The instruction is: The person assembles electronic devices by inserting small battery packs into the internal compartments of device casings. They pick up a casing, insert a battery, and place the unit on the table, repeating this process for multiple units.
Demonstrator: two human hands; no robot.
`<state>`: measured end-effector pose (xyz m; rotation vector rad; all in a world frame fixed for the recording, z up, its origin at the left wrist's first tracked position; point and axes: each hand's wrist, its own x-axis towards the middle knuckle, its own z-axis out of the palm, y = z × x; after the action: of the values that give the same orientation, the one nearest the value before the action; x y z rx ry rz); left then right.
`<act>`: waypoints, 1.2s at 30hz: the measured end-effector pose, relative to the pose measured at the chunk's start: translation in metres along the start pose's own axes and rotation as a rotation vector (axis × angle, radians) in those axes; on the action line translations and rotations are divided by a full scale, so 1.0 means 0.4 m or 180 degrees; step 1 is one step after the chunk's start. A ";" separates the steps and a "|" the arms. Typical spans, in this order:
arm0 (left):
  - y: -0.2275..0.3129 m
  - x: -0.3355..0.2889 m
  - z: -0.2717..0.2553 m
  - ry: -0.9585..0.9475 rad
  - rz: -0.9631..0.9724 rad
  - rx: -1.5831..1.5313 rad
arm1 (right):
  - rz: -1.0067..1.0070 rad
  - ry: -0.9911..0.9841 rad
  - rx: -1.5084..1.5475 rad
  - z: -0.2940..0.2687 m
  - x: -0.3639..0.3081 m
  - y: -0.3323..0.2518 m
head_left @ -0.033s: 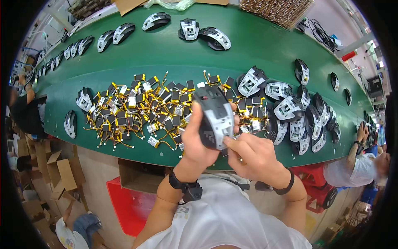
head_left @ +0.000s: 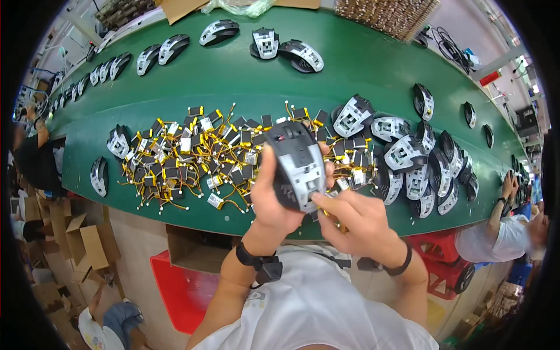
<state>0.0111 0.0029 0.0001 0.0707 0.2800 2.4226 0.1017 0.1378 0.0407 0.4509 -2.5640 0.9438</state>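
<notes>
My left hand (head_left: pixel 273 195) is wrapped round a black and silver-white computer mouse shell (head_left: pixel 303 166), held above the table's near edge with its open slots facing up. The fingers and thumb of my right hand (head_left: pixel 356 219) are pinched together at the shell's near end, touching it. A bit of yellow shows beneath those fingers, but what they hold is mostly hidden. Behind the shell, a wide heap of small battery packs (head_left: pixel 175 154) with yellow tape, thin wires and white plugs covers the green table (head_left: pixel 140 204).
To the right lies a pile of similar mouse shells (head_left: pixel 405 153). Two more shells (head_left: pixel 99 176) rest left of the batteries, and others (head_left: pixel 174 49) line the far strip. Below the table stand a red bin (head_left: pixel 175 297) and a cardboard box (head_left: pixel 198 248). Other people work at both sides.
The mouse shell has turned slightly and shifted a little to the left in my left hand. My right fingers stay at its near end.
</notes>
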 end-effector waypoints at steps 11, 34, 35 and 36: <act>0.012 -0.007 0.013 -0.0237 0.0379 0.0451 | 0.1989 0.1763 0.4495 0.083 -0.050 0.006; 0.000 -0.001 0.010 -0.0142 0.0691 0.0747 | 0.1357 0.1994 0.2584 0.115 -0.003 -0.043; 0.002 0.000 0.011 -0.0167 0.0696 0.0742 | 0.1182 0.1935 0.2142 0.116 -0.007 -0.034; 0.004 0.001 0.013 -0.0191 0.0702 0.0737 | 0.0902 0.1734 0.1459 0.105 -0.005 -0.024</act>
<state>0.0106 0.0030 0.0057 0.2910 0.5499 2.5893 0.0976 0.1030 0.0153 -0.0653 -1.9390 1.5217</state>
